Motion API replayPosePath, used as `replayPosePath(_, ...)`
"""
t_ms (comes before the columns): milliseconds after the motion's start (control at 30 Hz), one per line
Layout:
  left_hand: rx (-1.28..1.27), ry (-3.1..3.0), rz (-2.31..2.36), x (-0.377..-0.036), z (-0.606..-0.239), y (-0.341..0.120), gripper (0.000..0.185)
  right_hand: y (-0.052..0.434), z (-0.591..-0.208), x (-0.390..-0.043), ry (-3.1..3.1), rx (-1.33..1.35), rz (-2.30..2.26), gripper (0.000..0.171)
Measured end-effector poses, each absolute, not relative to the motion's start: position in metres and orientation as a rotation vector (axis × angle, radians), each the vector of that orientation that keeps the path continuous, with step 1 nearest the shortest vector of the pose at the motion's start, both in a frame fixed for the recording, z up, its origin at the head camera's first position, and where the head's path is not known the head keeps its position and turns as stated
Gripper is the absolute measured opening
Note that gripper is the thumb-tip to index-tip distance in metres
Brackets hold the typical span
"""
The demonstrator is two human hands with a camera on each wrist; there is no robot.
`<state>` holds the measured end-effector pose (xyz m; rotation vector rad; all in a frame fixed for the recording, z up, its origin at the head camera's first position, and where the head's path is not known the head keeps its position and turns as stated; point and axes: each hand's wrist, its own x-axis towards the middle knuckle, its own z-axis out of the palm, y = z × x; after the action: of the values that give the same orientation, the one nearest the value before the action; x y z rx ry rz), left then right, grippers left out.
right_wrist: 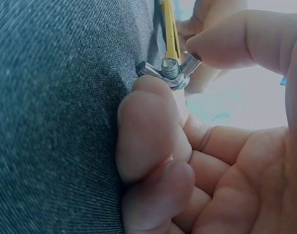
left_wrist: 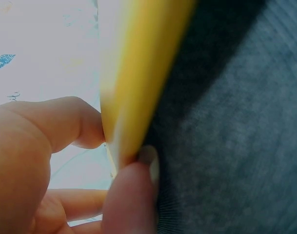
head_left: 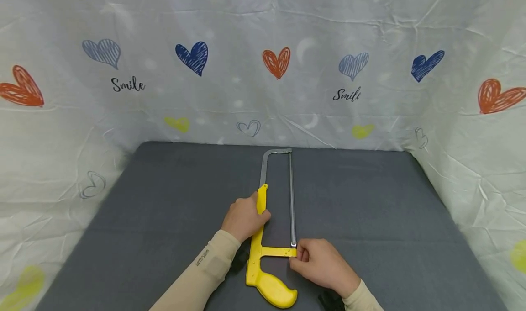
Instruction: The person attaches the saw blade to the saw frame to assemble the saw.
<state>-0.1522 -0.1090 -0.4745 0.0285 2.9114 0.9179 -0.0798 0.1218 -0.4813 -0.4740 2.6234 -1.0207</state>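
A hacksaw (head_left: 270, 290) with a yellow handle and a grey metal front bow lies on the dark tabletop, its handle toward me. The blade (head_left: 292, 197) runs along its right side. My left hand (head_left: 245, 217) pinches the yellow part of the frame between thumb and fingers; up close in the left wrist view, the yellow frame (left_wrist: 138, 78) fills the upper middle. At the blade's near end, my right hand (head_left: 322, 261) has its fingers curled about a metal wing nut (right_wrist: 180, 80) on a threaded stud. A digit touches one wing, with another fingertip against the opposite side.
A dark grey cloth (head_left: 361, 201) covers the table. Behind it and at both sides hangs a pale curtain (head_left: 230, 96) printed with hearts and "Smile". Dark wrist gear (head_left: 330, 300) sits under the right wrist.
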Motion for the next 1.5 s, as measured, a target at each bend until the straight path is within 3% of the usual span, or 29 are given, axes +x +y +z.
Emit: replayPosePath(1500, 0.037, 2.939, 0.88, -0.1535, -0.4762, -0.1107, 0.071, 0.1226, -0.4825, -0.0786, 2.621, -0.486, -1.024, 0.018)
